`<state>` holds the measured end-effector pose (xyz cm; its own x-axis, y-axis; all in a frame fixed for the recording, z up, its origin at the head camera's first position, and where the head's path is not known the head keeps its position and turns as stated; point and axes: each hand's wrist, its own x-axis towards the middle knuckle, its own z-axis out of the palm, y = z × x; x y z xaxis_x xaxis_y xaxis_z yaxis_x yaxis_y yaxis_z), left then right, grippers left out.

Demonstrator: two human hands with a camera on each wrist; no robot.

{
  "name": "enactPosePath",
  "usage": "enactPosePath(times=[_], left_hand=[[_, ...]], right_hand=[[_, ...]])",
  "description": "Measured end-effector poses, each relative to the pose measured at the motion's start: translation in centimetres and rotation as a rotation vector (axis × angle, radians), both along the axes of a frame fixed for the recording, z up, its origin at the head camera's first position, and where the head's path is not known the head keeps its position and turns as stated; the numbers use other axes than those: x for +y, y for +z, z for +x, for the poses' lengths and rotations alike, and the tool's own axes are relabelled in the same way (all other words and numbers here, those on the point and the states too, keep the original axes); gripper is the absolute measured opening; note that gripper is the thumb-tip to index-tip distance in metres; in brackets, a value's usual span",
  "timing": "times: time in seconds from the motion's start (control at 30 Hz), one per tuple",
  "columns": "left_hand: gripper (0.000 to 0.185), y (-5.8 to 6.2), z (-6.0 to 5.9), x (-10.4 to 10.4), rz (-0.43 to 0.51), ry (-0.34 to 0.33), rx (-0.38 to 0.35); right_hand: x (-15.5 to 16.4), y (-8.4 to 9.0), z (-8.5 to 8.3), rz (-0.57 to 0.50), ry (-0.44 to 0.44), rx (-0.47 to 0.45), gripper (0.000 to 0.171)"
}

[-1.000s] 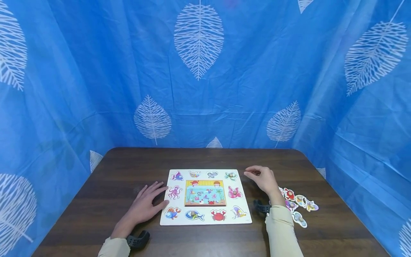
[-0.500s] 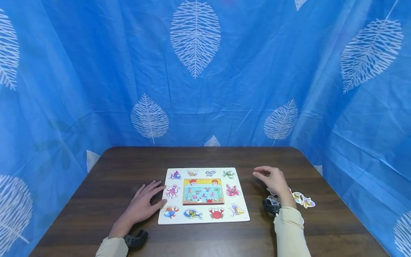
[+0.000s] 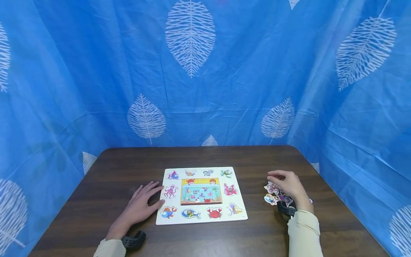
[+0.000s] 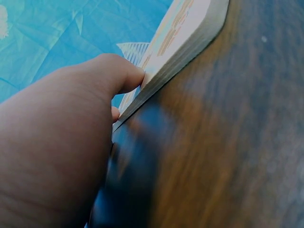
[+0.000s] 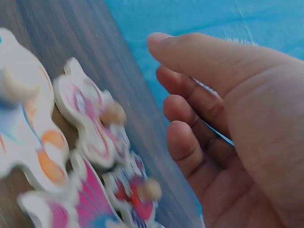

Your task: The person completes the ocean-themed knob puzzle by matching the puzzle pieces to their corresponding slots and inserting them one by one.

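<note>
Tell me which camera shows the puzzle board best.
The head view: it shows the puzzle board from above, nearly uncovered. The left wrist view catches only part, steeply slanted; the right wrist view shows none.

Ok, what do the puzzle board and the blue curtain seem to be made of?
Puzzle board: probably plywood or fibreboard, smooth printed face; its bare edge looks grey-brown. Blue curtain: perhaps thin fabric or plastic, slightly shiny; it shows creases and folds.

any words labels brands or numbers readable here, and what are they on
No readable text anywhere.
Sea-animal puzzle board: pictures; any tiny print is too small to read.
Loose knobbed pieces: no lettering visible, some blurred or hidden.
Black wristbands: no legible marks.
Blue curtain: leaf prints, no words.
</note>
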<state>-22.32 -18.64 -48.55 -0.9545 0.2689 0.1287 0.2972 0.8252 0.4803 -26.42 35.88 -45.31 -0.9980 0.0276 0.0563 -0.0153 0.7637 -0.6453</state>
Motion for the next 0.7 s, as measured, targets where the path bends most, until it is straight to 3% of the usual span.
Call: enactPosePath(times=[0.33,0.7], left_hand=[[0.059,0.1,0.0,0.0,-0.017,0.009,-0.014],[0.059,0.2,-0.1,0.1,-0.014,0.008,-0.019]], right_hand=[[2.0,-0.4,0.9,0.009,-0.002,-0.069,0.037],[2.3,-0.5,1.0,0.017,0.016,-0.127,0.044]])
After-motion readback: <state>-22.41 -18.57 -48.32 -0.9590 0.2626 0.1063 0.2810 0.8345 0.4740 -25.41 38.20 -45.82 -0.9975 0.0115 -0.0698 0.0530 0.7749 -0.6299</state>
